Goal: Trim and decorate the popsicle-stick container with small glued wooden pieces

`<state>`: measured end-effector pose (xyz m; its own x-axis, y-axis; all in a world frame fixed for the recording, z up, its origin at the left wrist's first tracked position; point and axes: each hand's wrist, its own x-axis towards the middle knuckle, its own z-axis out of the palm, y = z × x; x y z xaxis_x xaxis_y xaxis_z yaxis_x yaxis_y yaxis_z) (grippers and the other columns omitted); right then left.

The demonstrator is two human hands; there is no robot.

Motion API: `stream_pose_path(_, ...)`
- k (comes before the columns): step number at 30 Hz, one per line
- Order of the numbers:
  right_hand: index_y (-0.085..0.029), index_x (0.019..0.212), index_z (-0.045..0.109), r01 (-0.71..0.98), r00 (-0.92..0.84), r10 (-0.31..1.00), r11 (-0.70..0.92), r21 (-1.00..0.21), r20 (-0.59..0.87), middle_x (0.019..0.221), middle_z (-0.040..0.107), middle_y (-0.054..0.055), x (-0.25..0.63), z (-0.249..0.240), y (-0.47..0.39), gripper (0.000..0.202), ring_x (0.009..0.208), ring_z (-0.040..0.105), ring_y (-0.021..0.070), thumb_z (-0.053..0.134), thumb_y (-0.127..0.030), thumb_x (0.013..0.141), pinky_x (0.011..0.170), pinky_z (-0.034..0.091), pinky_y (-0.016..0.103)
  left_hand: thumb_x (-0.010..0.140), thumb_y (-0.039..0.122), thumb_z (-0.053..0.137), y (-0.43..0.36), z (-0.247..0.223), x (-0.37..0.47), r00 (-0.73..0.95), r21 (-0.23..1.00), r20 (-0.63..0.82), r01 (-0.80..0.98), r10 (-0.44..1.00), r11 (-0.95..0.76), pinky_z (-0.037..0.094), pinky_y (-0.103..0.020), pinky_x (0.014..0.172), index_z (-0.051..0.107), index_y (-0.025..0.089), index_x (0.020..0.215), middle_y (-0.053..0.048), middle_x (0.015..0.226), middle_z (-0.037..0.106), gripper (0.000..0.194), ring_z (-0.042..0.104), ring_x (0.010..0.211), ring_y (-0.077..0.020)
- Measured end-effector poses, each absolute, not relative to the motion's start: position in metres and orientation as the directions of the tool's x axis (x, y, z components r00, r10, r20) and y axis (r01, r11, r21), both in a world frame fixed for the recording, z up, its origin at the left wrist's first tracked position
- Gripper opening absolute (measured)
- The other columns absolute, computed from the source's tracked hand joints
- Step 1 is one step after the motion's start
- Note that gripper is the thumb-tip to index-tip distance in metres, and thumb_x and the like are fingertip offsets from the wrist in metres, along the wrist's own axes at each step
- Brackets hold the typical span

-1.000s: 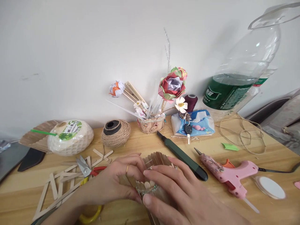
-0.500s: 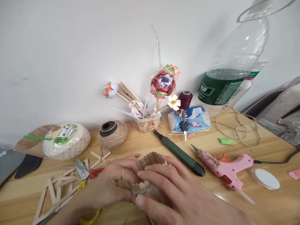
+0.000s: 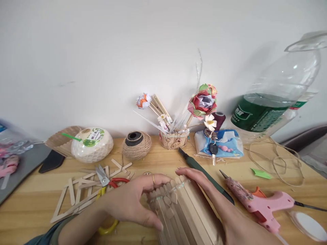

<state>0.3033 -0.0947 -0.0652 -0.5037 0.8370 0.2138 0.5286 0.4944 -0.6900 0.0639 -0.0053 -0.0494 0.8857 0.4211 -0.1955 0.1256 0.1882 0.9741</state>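
Observation:
A holder made of popsicle sticks (image 3: 189, 211) stands close in front of me, cut off by the lower edge of the view. A glittery cord runs below its rounded stick tops, and small wooden hearts are fixed on the front. My left hand (image 3: 143, 197) clasps its left side, thumb over the front and fingers behind the rim; a ring is on one finger. Against the right side presses my right hand (image 3: 212, 194), its fingertips at the top rim. Part of the right hand's grip is hidden behind the holder.
Popsicle sticks (image 3: 70, 191) and scissors (image 3: 103, 177) lie to the left. Behind are a coconut (image 3: 92, 149), twine (image 3: 138, 146), a small flower basket (image 3: 175, 140) and a tissue pack (image 3: 235, 146). On the right are a dark green cutter (image 3: 198, 166), a pink glue gun (image 3: 270, 204) and a cut plastic bottle (image 3: 265, 112).
The holder has been turned and tipped so its heart-trimmed front shows. My hands have shifted from covering its top to its two sides. The view has swung left.

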Motion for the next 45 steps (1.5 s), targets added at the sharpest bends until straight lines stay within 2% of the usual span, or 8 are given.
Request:
stream_pose_path(5,-0.028,0.146,0.012,0.440,-0.535,0.804,0.526,-0.728,0.258,0.151,0.025,0.011,0.310,-0.063,-0.088,0.098,0.136,0.026,0.0315,0.072,-0.039,0.070,0.104,0.032,0.048,0.074,0.015,0.068,-0.008,-0.039,0.068,0.874,0.983,-0.169,0.118,0.455,0.138,0.044,-0.029,0.084,0.061,0.023,0.118,-0.002,0.105,0.065,0.046,0.058,0.097,-0.0201)
stream_pose_path(7,-0.027,0.143,0.024,0.470,-0.433,0.847,0.503,-0.725,0.307,0.147,0.031,0.011,0.308,-0.060,-0.089,0.082,0.134,0.031,0.0303,0.068,-0.044,0.075,0.103,0.037,0.046,0.076,0.012,0.064,-0.009,-0.036,0.069,0.859,0.980,-0.183,0.122,0.479,0.157,0.043,-0.030,0.086,0.059,0.024,0.121,-0.001,0.106,0.065,0.047,0.058,0.100,-0.0207)
stream_pose_path(10,-0.027,0.121,0.050,0.602,-0.215,0.841,0.515,-0.611,0.497,0.116,0.056,0.007,0.295,-0.054,-0.091,0.035,0.113,0.054,0.0200,0.055,-0.024,0.087,0.091,0.050,0.033,0.076,0.009,0.060,-0.013,-0.033,0.071,0.836,0.976,-0.197,0.120,0.512,0.180,0.044,-0.030,0.086,0.058,0.025,0.122,0.000,0.105,0.065,0.048,0.058,0.100,-0.0204)
stream_pose_path(13,-0.022,0.106,0.058,0.645,-0.251,0.758,0.594,-0.481,0.602,0.089,0.059,0.004,0.276,-0.047,-0.091,0.028,0.083,0.060,0.0138,0.055,-0.008,0.082,0.068,0.053,0.023,0.074,0.006,0.056,-0.016,-0.032,0.072,0.812,0.973,-0.226,0.161,0.538,0.165,0.044,-0.028,0.083,0.059,0.025,0.119,0.002,0.099,0.064,0.048,0.058,0.095,-0.0190)
stream_pose_path(20,-0.018,0.101,0.060,0.659,-0.281,0.723,0.624,-0.420,0.632,0.084,0.060,0.004,0.265,-0.046,-0.083,0.023,0.076,0.057,0.0126,0.055,-0.004,0.083,0.062,0.051,0.023,0.072,0.007,0.055,-0.022,-0.028,0.076,0.789,0.963,-0.268,0.232,0.553,0.137,0.044,-0.028,0.081,0.063,0.019,0.105,0.004,0.079,0.058,0.037,0.055,0.083,-0.0170)
stream_pose_path(27,-0.017,0.095,0.061,0.658,-0.282,0.740,0.612,-0.439,0.610,0.084,0.061,0.003,0.266,-0.048,-0.082,0.018,0.075,0.059,0.0118,0.058,-0.006,0.082,0.062,0.050,0.022,0.073,0.007,0.053,-0.025,-0.025,0.077,0.773,0.959,-0.271,0.271,0.574,0.089,0.043,-0.025,0.077,0.064,0.020,0.102,0.005,0.077,0.053,0.034,0.050,0.075,-0.0135)
stream_pose_path(31,-0.019,0.094,0.061,0.658,-0.262,0.752,0.598,-0.458,0.605,0.083,0.063,0.002,0.266,-0.047,-0.083,0.018,0.074,0.061,0.0121,0.059,-0.007,0.081,0.062,0.051,0.022,0.073,0.009,0.053,-0.026,-0.030,0.077,0.757,0.952,-0.277,0.299,0.592,0.063,0.043,-0.025,0.076,0.062,0.021,0.108,0.004,0.082,0.057,0.038,0.053,0.081,-0.0164)
stream_pose_path(45,-0.020,0.090,0.060,0.681,-0.205,0.781,0.547,-0.487,0.590,0.080,0.064,0.001,0.262,-0.045,-0.082,0.017,0.072,0.061,0.0124,0.059,-0.007,0.080,0.060,0.051,0.023,0.077,0.016,0.057,-0.029,-0.041,0.075,0.720,0.942,-0.279,0.334,0.636,0.035,0.044,-0.024,0.076,0.065,0.019,0.093,0.001,0.085,0.063,0.019,0.056,0.090,-0.0205)
